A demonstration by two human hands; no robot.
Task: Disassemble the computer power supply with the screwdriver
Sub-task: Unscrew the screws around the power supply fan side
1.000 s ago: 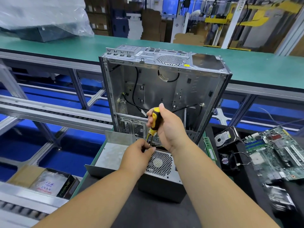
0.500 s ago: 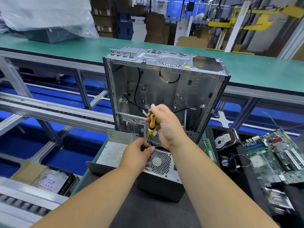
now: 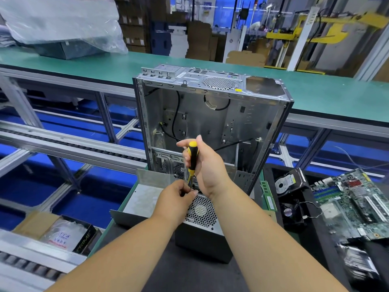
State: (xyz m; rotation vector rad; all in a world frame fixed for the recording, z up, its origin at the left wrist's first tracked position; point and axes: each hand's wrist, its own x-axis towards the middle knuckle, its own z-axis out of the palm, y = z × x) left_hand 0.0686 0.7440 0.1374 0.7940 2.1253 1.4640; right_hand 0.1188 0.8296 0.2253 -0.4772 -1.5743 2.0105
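The grey power supply (image 3: 202,232) stands on the dark mat, its honeycomb fan grille facing up. A yellow-and-black screwdriver (image 3: 192,157) stands nearly upright over the unit's far top edge, its tip hidden behind my fingers. My right hand (image 3: 207,165) grips the handle. My left hand (image 3: 175,199) pinches at the shaft's lower end, on the power supply's top by the grille. A loose grey metal cover panel (image 3: 145,197) lies just left of the unit.
An empty open computer case (image 3: 210,114) stands upright right behind the power supply. To the right lie a hard drive (image 3: 289,182), a small fan (image 3: 291,213) and a green motherboard (image 3: 355,203). A box (image 3: 63,234) sits low left by roller conveyors.
The screwdriver handle shows more between my right fingers than half a second ago, as my grip turned. My left hand stays pinched at the tip. The view shifted slightly.
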